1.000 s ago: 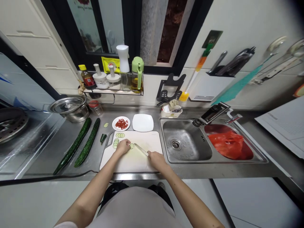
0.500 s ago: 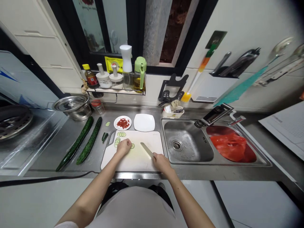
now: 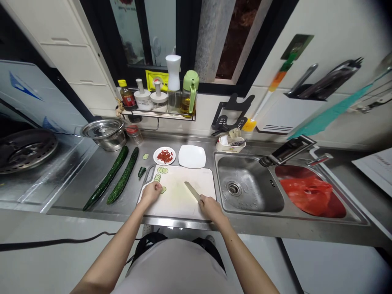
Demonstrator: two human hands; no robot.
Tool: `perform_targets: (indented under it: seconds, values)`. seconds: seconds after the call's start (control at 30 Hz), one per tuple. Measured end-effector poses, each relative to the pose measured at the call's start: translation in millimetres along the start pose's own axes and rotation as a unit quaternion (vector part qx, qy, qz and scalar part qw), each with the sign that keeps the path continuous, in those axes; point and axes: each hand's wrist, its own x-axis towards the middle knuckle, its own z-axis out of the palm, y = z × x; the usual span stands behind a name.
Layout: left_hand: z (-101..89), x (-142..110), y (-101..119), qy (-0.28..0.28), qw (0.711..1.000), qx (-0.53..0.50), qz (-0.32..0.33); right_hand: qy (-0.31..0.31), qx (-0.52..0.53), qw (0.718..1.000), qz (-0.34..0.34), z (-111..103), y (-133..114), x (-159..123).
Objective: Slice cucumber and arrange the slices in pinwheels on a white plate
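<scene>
A white cutting board [image 3: 196, 179] lies on the steel counter in front of me. My left hand [image 3: 150, 192] rests on its left part with fingers curled over cucumber slices [image 3: 159, 178]; whether it grips one is hidden. My right hand [image 3: 209, 206] is closed round the handle of a knife [image 3: 192, 190], whose blade points up and left over the board, apart from the slices. More slices lie near the board's top left corner.
Two whole cucumbers [image 3: 118, 176] lie left of the board, with a cut end piece [image 3: 141, 172] beside them. Behind the board stand a small plate of red bits [image 3: 164, 155] and a white square plate [image 3: 192, 156]. A double sink [image 3: 251, 192] holding a red bag [image 3: 308, 190] is on the right, a lidded pot [image 3: 104, 132] at back left.
The knife has lifted off the cucumber and drawn back to the right. My left hand has slid left with the slices. The camera has swung slightly, shifting the scene rightward.
</scene>
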Motion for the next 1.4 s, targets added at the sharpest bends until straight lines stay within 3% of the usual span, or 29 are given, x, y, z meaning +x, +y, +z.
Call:
perform_targets:
  seconds: [0.17,0.47,1.03,1.4]
  values:
    - [-11.6,10.4,-17.6,0.028,0.999,0.016,-0.034,-0.004,0.002,1.0,0.006,-0.4,-0.9,1.2]
    - [-19.2,20.2,-19.1,0.054,0.995,0.057,-0.059,-0.005,0.0,1.0,0.005,2.1,-1.3,2.8]
    - [-18.8,14.9,-6.0,0.058,0.988,0.114,-0.083,0.002,0.007,1.0,-0.001,6.9,2.7,6.0]
    - [-10.1,38.1,26.0,0.08,0.992,0.1,-0.01,-0.004,0.004,1.0,0.009,3.9,-2.0,3.7]
